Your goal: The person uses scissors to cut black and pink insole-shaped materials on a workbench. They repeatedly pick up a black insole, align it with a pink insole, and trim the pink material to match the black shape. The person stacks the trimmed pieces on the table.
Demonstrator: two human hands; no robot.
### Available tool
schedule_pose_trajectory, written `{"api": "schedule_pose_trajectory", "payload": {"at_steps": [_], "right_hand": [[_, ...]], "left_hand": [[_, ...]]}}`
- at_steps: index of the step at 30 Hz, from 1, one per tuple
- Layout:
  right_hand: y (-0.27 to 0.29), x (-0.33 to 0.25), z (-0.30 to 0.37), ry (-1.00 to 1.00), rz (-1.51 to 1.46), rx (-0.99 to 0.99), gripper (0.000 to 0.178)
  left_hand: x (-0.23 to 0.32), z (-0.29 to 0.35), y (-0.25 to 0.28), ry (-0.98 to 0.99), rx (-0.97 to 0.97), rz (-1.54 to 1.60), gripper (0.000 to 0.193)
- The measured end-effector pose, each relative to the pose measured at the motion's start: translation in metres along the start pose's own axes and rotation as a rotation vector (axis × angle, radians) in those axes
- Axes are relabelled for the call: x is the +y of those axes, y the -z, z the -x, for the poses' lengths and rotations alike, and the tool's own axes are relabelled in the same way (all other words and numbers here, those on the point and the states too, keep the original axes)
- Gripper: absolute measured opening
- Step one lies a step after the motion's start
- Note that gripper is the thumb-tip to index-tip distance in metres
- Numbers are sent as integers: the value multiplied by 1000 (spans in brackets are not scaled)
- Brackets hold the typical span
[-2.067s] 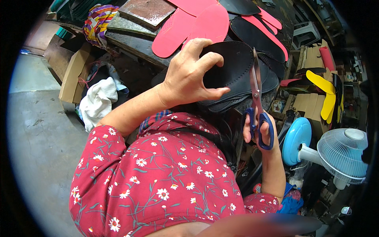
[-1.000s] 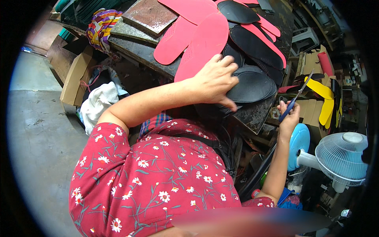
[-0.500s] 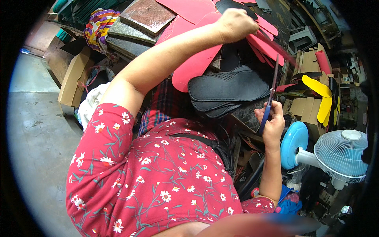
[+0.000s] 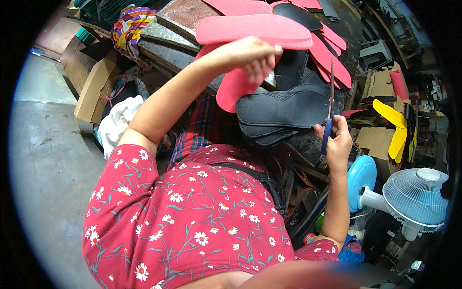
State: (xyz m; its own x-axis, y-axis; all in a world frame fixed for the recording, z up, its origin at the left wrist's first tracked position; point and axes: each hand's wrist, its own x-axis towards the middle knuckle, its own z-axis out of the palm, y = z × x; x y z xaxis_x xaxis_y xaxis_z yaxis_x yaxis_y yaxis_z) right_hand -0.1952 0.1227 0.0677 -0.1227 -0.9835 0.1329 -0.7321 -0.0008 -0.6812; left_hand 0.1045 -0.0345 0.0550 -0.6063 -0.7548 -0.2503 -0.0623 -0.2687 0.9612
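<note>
Far out past the left hand's knuckles, a white cloth (image 4: 118, 126) lies bunched beside a cardboard box (image 4: 91, 91), and a striped multicoloured bundle (image 4: 131, 21) sits above them. Now the left hand (image 4: 252, 55): raised high, fingers curled and closed on the pink sole sheet (image 4: 255, 30), which lies flat across the fingertips and stretches out to both sides. Just below the hand's heel, a second pink sole (image 4: 233, 89) hangs down at a tilt; whether the hand touches it, I cannot tell. More pink soles (image 4: 334, 60) fan out beyond the fingertips on the dark worktable (image 4: 183, 14). Between the two hands rests the stack of black soles (image 4: 284, 115), lying flat. Right hand (image 4: 337, 142) now: fingers wrapped through the blue handles of the scissors (image 4: 330, 103), blades shut and pointing straight up, the tips rising just beside the black stack. Past that hand's knuckles, yellow soles (image 4: 392, 127) stand in a box, and lower down a pale blue fan (image 4: 414, 195) sits well apart.
</note>
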Motion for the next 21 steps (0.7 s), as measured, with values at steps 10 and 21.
{"api": "schedule_pose_trajectory", "payload": {"at_steps": [10,21], "right_hand": [[-4,-3,-36,-187,-413,-266,26],[-9,-3,-63,-288,-638,-641,66]], "left_hand": [[-16,-35,-7,-694,704,-1526,79],[-43,-28,-5,-985,814,-1269,47]]}}
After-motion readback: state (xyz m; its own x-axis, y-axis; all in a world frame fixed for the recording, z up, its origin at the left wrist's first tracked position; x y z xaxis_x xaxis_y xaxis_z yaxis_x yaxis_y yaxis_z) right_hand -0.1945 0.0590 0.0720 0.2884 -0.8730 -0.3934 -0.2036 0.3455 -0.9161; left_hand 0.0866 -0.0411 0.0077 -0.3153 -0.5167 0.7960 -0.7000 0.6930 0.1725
